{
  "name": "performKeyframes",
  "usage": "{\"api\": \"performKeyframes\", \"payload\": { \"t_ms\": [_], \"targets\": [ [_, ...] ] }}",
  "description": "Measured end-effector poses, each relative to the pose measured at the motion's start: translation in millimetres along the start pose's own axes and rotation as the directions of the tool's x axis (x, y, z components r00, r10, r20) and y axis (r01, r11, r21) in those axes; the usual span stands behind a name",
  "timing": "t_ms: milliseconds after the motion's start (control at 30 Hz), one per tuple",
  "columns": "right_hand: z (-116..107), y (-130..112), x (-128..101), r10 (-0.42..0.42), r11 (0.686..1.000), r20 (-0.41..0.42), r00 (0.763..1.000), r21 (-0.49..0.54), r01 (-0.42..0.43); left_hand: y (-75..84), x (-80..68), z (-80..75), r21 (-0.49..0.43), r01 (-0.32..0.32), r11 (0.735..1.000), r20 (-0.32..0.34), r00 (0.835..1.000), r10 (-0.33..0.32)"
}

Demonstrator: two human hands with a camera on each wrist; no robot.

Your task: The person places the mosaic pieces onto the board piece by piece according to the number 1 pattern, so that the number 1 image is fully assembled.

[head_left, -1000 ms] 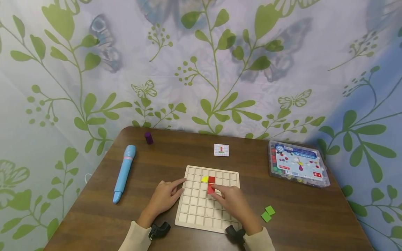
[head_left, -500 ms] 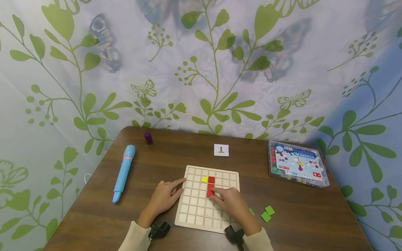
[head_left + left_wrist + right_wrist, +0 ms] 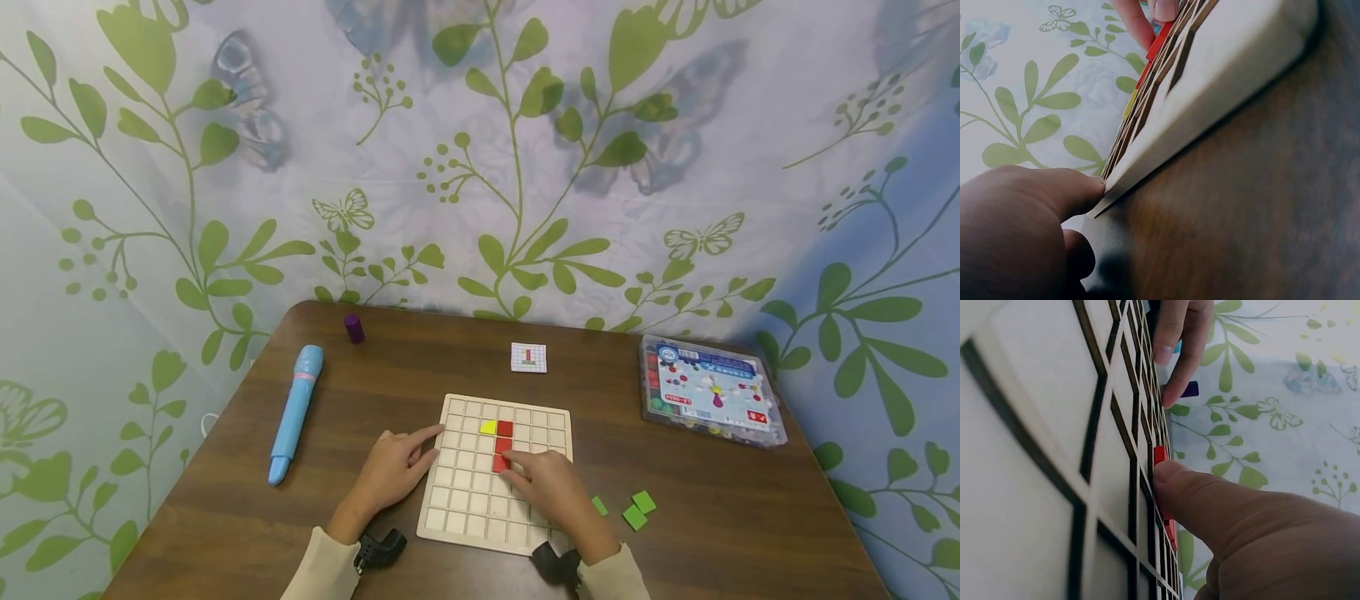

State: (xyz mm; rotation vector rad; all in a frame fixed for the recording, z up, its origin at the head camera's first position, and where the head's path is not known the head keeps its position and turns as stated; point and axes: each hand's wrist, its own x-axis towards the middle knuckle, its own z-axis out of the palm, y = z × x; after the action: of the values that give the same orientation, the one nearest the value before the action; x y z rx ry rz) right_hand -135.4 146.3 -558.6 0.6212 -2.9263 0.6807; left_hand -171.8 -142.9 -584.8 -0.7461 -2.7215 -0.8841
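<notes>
A pale wooden grid board lies on the table. In its grid sit a yellow piece with a rounded corner and a red square tile beside it. More red runs down the same column. My right hand pinches the nearest red tile between thumb and index finger; the right wrist view shows the thumb against its red edge. My left hand touches the board's left edge with extended fingertips, also seen in the left wrist view, where the index finger meets the rim.
Several green tiles lie right of the board. A small gridded pattern card lies behind it. A clear plastic parts box stands at the back right. A blue microphone and a purple cylinder are at left.
My right hand has slid slightly toward the near side with the red tile, exposing more red in the column. Another green tile now shows beside the right wrist. The left hand stays put.
</notes>
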Motion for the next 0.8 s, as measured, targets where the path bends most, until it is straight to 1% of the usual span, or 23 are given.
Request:
{"api": "performKeyframes", "payload": {
  "t_ms": [300,567,800],
  "targets": [
    [1.3,0.8,-1.5,0.02,0.998,-0.024,1.0,0.06,-0.019,0.4,0.0,0.2,0.002,-0.012,1.0,-0.017,1.0,0.012],
    [1.3,1.9,-1.0,0.048,0.995,-0.002,0.999,0.084,-0.048,0.5,0.6,0.0,-0.002,-0.017,1.0,-0.023,1.0,0.017],
    [1.1,1.3,-2.2,0.051,0.995,0.003,0.999,0.091,-0.051,1.2,-0.2,-0.4,-0.003,-0.019,1.0,-0.027,0.999,0.019]
  ]
}}
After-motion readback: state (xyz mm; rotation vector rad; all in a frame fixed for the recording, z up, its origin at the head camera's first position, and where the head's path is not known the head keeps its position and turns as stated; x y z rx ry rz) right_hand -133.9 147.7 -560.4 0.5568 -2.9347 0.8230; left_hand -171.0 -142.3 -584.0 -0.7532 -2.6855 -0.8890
